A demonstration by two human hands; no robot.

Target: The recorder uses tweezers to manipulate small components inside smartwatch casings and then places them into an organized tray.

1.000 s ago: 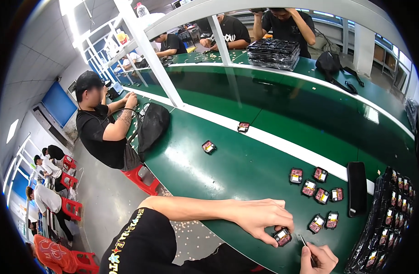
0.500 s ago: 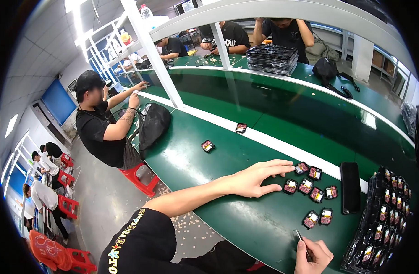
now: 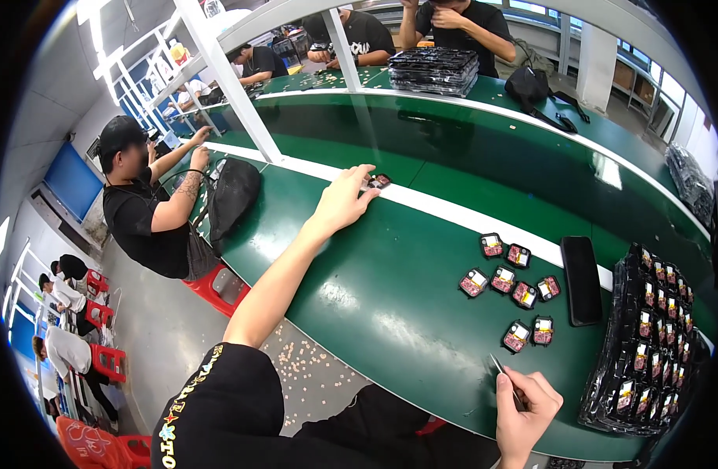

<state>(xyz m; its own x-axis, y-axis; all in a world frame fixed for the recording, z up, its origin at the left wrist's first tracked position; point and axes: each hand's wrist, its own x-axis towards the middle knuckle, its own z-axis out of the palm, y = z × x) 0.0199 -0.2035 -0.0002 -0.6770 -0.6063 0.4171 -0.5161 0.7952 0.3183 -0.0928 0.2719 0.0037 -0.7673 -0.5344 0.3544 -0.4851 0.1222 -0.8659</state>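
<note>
green bench (image 3: pixel 390 273) passable at centre, right side obstructed by small devices (image 3: pixel 503 279), black case (image 3: pixel 581 280), stacked trays (image 3: pixel 598 397)

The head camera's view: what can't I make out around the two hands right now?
All in the head view:
- Far device: partly covered by the left hand, so whether it is gripped or only touched is unclear.
- Slim metal tool: its rear part is hidden by the right hand.
- Loose devices: label details are too small to read.
- Tray stack: its underside is hidden by the trays themselves.
</note>
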